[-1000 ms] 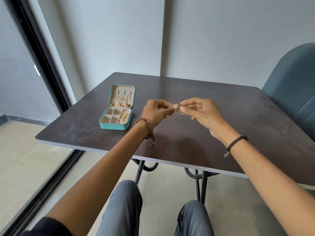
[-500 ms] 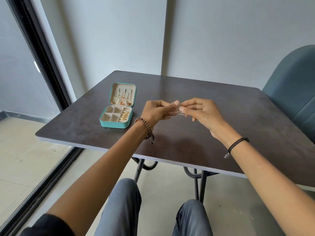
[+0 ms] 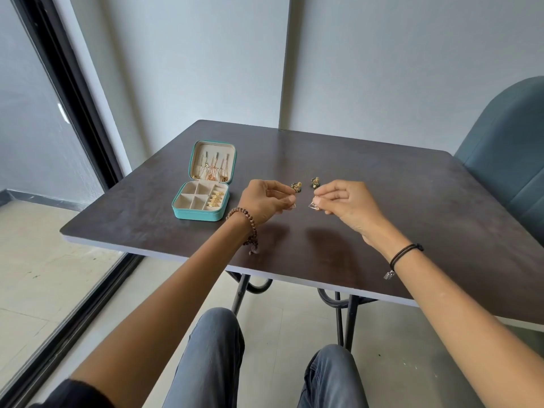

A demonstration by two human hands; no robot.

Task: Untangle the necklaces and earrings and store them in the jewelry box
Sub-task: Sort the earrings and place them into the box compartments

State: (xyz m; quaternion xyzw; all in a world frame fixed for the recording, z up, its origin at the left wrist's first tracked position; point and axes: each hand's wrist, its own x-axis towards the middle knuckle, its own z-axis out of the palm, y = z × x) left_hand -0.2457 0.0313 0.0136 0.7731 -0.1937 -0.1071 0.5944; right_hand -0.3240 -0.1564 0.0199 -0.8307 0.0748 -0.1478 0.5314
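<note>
An open teal jewelry box [image 3: 196,214] sits on the dark table [image 3: 382,201], left of my hands. Gold necklaces [image 3: 212,172] hang in its lid, and gold earrings [image 3: 215,199] fill its right-hand compartments. My left hand [image 3: 265,201] pinches a small clear triangular earring [image 3: 293,205]. A matching triangular earring [image 3: 312,206] is pinched in my right hand [image 3: 341,203]. The two hands are a short gap apart above the table. Just beyond my fingertips, two dark and gold earrings [image 3: 296,186] [image 3: 315,182] appear to lie on the table.
A blue-grey chair [image 3: 506,160] stands at the table's right side. The wall runs close behind the far edge, and a black-framed glass door [image 3: 59,113] is on the left. My knees [image 3: 217,328] are under the near edge.
My hands, which met over one small tangle, have drawn apart, each now with one triangular earring. The two dark and gold earrings behind them have come into sight.
</note>
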